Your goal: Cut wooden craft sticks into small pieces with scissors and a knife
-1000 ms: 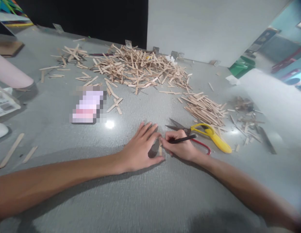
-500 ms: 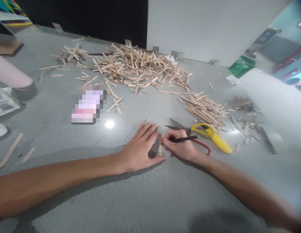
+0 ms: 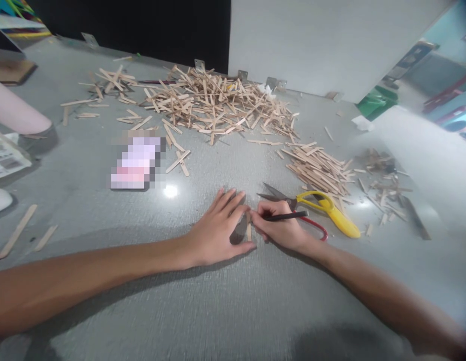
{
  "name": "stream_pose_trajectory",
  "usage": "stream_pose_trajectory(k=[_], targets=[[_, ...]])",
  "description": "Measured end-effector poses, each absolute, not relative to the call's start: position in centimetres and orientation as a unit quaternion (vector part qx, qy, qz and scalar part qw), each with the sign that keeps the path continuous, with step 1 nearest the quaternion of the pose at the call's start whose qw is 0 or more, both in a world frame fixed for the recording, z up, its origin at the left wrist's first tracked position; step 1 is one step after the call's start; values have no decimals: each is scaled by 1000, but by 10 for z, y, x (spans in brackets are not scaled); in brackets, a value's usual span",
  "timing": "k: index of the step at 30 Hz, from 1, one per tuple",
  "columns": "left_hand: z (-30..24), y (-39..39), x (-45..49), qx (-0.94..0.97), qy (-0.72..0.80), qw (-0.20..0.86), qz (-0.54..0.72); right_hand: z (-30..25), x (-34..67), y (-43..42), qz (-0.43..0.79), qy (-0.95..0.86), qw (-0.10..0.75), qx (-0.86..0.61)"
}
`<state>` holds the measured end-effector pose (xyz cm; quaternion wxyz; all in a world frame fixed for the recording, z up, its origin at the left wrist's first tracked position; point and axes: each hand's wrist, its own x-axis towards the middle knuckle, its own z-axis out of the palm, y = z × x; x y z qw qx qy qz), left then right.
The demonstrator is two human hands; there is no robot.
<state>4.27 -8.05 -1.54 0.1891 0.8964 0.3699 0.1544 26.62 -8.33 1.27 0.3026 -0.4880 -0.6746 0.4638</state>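
Observation:
A short wooden craft stick [image 3: 249, 230] lies upright in view on the grey table. My left hand [image 3: 217, 229] rests palm down with its fingers spread; its index finger and thumb hold the stick at the far and near ends. In a writing grip, my right hand [image 3: 280, 224] is closed on a dark pen [image 3: 287, 216], its tip at the stick and hidden by the fingers. Just behind my right hand lie scissors [image 3: 315, 198] with one yellow and one red handle, their blades apart.
A large heap of craft sticks [image 3: 218, 103] spreads along the back. A neater pile of sticks [image 3: 317, 168] and wood scraps [image 3: 391, 193] lie to the right. A blurred-out phone [image 3: 137, 163] and a pink cylinder [image 3: 17, 110] are on the left. Grey and black panels [image 3: 311, 45] stand behind.
Both hands, the pen and the stick keep almost the same places. The whole view has shifted very slightly.

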Motion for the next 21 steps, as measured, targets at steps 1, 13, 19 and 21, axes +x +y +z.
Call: stream_pose_trajectory(k=[1,13,19,21], targets=[[-16,-81,43,896,369,191,156,13,266,-83,463,-675,304,-487],[-16,-81,44,891,373,202,162,13,265,-83,465,-673,308,-486],[-17,-81,43,893,373,192,164,15,265,-83,465,-672,306,-488],[-17,-81,43,894,373,190,162,14,266,-82,473,-667,308,-487]])
